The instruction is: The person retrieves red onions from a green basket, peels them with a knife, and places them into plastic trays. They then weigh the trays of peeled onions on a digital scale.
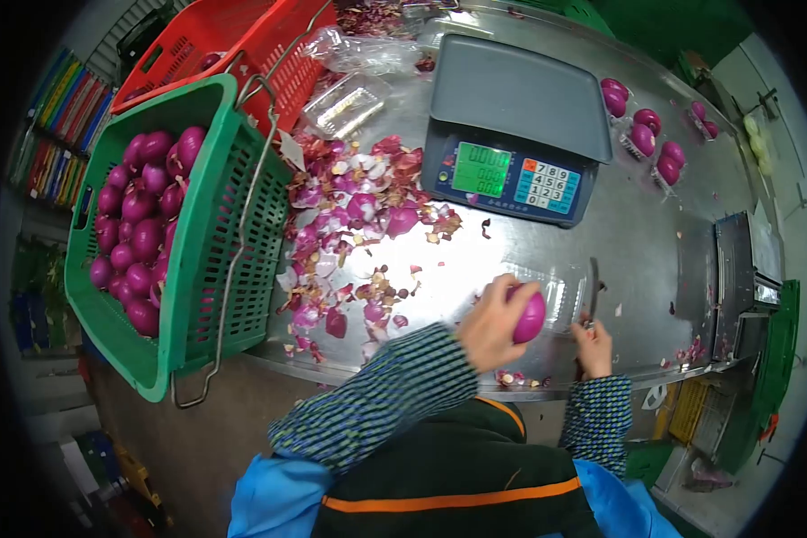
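Observation:
A smooth purple onion (530, 314) sits in my left hand (491, 325), whose fingers wrap round it near the table's front edge. In my right hand (593, 348) is a knife (593, 285), its blade pointing away from me. Just beyond both hands a clear plastic tray (547, 289) lies on the metal table. To the left spreads a heap of purple onion skins (359, 211) and trimmings. A digital scale (511, 134) with a grey pan stands behind the tray, its green display lit.
A green basket (220, 224) full of purple onions (139, 206) leans at the left, with a red basket (278, 54) behind it. Clear packaging (348, 103) lies beside them. Several packed onions (641, 139) stand at the back right. A dark box (735, 269) is at the table's right end.

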A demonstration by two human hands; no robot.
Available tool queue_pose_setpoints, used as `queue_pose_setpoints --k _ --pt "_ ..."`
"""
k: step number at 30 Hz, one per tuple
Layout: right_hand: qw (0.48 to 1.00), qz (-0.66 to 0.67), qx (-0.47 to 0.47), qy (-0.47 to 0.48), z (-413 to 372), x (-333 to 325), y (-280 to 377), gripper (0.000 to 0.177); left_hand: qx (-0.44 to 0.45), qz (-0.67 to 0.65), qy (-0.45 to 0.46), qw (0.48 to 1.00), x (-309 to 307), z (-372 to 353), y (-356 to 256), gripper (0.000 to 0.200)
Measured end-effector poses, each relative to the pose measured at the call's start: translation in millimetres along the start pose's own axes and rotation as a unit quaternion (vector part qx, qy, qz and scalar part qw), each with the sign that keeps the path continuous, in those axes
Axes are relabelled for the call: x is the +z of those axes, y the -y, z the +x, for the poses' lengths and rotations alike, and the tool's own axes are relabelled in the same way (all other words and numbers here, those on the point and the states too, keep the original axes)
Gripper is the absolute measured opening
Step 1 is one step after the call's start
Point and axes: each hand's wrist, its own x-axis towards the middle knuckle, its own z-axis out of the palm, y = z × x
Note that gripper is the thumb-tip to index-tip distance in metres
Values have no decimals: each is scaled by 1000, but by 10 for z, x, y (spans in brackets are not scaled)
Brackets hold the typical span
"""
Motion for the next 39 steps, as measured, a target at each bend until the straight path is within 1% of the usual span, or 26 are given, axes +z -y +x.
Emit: queue_pose_setpoints --k 2,6,8,9,10,11,12,14,15,16,17,18,20,21,23,24,25,26,28,29,31,32,34,36,37,39 --pt "991 93 94 5 -88 149 60 23 5 55 33 998 428 302 115 80" --pt "981 160 108 -31 37 241 -119 15 5 37 130 991 1056 560 688 83" --pt "983 135 114 -51 94 151 -167 15 14 80 136 987 629 534 333 83" --pt "980 138 119 -75 59 121 -66 19 27 91 81 992 468 376 220 80" --pt "988 103 59 -98 41 52 -98 24 41 105 26 993 317 223 96 78" --pt "982 78 -94 -144 179 -27 -448 32 62 110 -25 992 -3 74 -91 73" --pt "981 49 -83 -167 116 -111 -315 35 87 113 -72 987 -385 -127 -316 68" --pt "991 78 -45 -103 -368 -8 478 39 92 198 -134 966 -1278 -448 -688 56" --pt "992 80 -49 -86 -403 79 568 39 49 307 -173 935 -1613 -632 -647 48" --pt "993 89 -41 70 -438 144 615 41 -27 380 -255 889 -2168 -764 -772 46" --pt "970 93 -31 221 -489 205 681 43 44 468 -253 846 -2752 -915 -711 43" --pt "945 86 -2 317 -647 420 967 46 -54 485 -260 833 -3146 -1081 -782 47" --pt "829 102 -22 549 -871 877 1499 45 -217 458 -251 825 -3726 -1513 -513 60" --pt "758 110 -40 642 -966 1153 1769 42 -262 410 -197 851 -3886 -1621 -404 67" --pt "656 78 -78 746 -1219 1738 2325 35 -286 300 -93 905 -4081 -1757 -53 82" --pt "645 43 -39 762 -1353 1997 2550 35 -271 248 -60 928 -4097 -1697 29 87" --pt "603 101 -83 787 -1446 2311 2685 37 -248 232 -49 939 -4094 -1632 117 89" --pt "595 126 -44 792 -1538 2608 2769 40 -225 214 -36 950 -4076 -1572 214 91" --pt "627 187 17 756 -1707 3057 2899 43 -189 235 5 953 -4045 -1451 382 95" --pt "629 199 19 751 -1673 3153 2816 43 -248 219 52 942 -4039 -1406 368 94" --pt "635 231 41 736 -1579 3132 2530 46 -229 231 32 945 -4005 -1368 450 92" --pt "654 253 96 706 -1472 2998 2272 48 -202 233 20 951 -3987 -1378 546 90" --pt "676 291 322 595 -1249 2634 1798 45 -184 220 6 958 -4074 -1398 522 87" --pt "758 291 299 501 -1183 2243 1455 40 -157 213 -31 964 -4212 -1437 349 84" --pt "799 269 294 451 -1243 2049 1459 40 -89 213 -126 965 -4244 -1478 257 81" --pt "836 283 186 432 -1350 1781 1502 33 -132 -21 -229 964 -4173 -1472 -353 86"
